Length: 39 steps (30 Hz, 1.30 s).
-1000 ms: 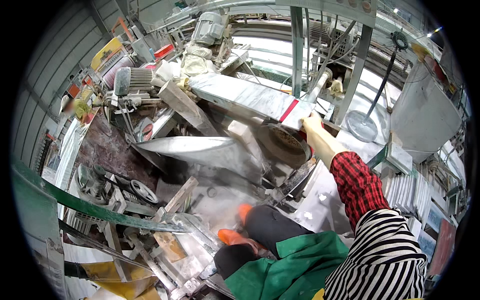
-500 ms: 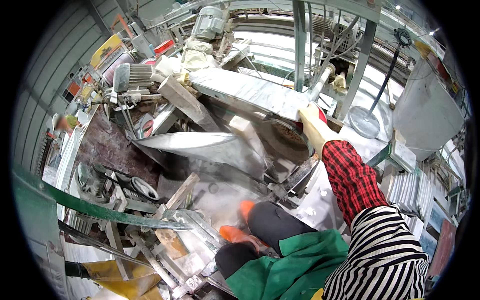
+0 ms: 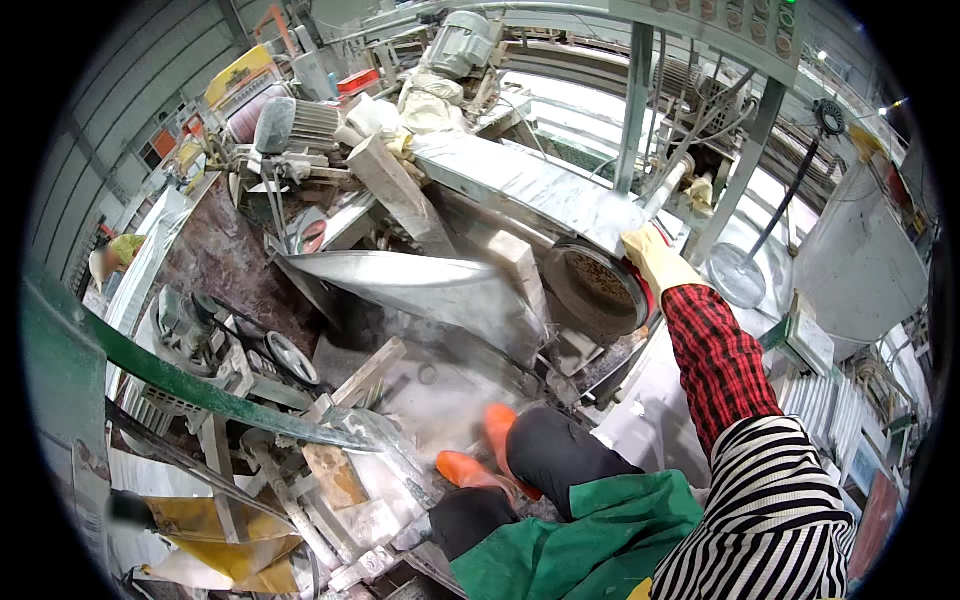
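My right hand (image 3: 655, 258), in a pale yellow glove with a red checked sleeve behind it, reaches forward to a stone-cutting machine. Its fingers curl over the upper right rim of a dark round wheel (image 3: 592, 290). A grey metal beam (image 3: 520, 180) runs up and left from the wheel. A slanted metal guard plate (image 3: 420, 285) lies left of the wheel. My left hand is out of sight. Below, my orange boots (image 3: 480, 455) and green apron (image 3: 590, 540) show above wet, dusty machine parts.
Electric motors (image 3: 290, 125) and stone blocks (image 3: 400, 190) crowd the far left. A green rail (image 3: 200, 390) crosses the lower left. A dark stone slab (image 3: 225, 265) lies at left. A pedestal fan (image 3: 740, 275) and stacked tiles (image 3: 820, 410) stand at right. A person (image 3: 115, 255) works far left.
My right hand has stayed at the wheel's rim, shifting only slightly. The view has tilted a little.
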Available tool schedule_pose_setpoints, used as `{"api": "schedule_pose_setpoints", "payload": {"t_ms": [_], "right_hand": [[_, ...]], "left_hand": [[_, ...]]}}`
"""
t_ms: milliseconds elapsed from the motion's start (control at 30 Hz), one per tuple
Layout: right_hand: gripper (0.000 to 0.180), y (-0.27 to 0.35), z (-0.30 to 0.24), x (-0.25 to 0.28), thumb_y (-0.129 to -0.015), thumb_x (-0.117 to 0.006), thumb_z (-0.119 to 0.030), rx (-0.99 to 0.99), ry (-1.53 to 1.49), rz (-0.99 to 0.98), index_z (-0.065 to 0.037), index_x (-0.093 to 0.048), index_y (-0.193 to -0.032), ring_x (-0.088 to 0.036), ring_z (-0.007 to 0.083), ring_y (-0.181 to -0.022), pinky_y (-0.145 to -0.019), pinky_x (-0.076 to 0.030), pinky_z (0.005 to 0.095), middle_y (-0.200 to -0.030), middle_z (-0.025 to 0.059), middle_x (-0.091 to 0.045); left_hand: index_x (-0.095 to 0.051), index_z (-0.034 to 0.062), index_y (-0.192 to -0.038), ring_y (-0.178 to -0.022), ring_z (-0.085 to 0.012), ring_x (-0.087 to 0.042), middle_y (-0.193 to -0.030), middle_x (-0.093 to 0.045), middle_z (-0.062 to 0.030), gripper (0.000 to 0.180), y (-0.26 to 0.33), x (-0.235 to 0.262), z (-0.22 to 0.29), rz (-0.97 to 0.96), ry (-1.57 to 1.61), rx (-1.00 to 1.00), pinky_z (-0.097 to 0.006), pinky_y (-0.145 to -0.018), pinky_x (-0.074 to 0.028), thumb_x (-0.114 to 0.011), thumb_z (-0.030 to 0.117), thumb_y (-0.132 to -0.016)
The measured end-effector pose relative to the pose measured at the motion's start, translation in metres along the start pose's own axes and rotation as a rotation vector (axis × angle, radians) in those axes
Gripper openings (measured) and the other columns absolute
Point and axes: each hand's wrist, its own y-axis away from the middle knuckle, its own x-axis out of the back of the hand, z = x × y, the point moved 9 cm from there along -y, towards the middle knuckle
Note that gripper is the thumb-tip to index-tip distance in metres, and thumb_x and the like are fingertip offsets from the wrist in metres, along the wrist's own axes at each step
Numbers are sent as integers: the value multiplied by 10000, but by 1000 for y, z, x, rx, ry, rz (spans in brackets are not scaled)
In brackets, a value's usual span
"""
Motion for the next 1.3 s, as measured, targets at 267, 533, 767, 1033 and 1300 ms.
{"api": "schedule_pose_setpoints", "payload": {"t_ms": [267, 533, 767, 1033, 1300], "right_hand": [[649, 60, -19, -21, -867, -676, -217, 114, -65, -4, -128, -499, -1484, -677, 229, -867, -778, -545, 347, -1072, 147, -718], [494, 429, -144, -219, -963, -669, -85, 266, -652, -1202, -90, -567, -1446, -644, 109, -790, -660, -530, 272, -959, 38, -697], [444, 788, -61, -236, -1046, -576, -136, -851, -625, -1952, -69, -501, -1478, -731, 244, -847, -772, -629, 343, -1086, 192, -732], [445, 767, 25, -262, -1068, -535, -330, -525, -262, -1960, -55, -506, -1417, -717, 253, -755, -694, -624, 410, -975, 144, -722], [479, 795, 0, -225, -1053, -545, -88, -643, -161, -2003, -126, -421, -1514, -514, 92, -627, -556, -465, 227, -828, 14, -559]], "left_hand": [[-648, 70, -1353, -1271, -449, -541, -1387, -594, -257, 529, 6, 24, 31, -54, -21, 18, -522, -1092, -443, -552, 482, -1037], [-709, 38, -1247, -1127, -487, -585, -1213, -672, -266, 507, 17, 43, 50, 183, 7, -117, -578, -998, -462, -615, 469, -999], [-708, 42, -1075, -1131, -417, -579, -1141, -691, -178, 300, 11, 74, 81, 167, 31, 1, -536, -1008, -442, -728, 241, -852], [-640, 66, -986, -957, -359, -543, -1012, -616, -126, 237, 11, 112, 116, 271, 96, -118, -496, -828, -424, -704, 216, -815], [-621, 64, -1151, -972, -288, -611, -1031, -645, -88, 293, 6, 97, 129, 43, 59, -159, -447, -848, -441, -657, 234, -914]]}}
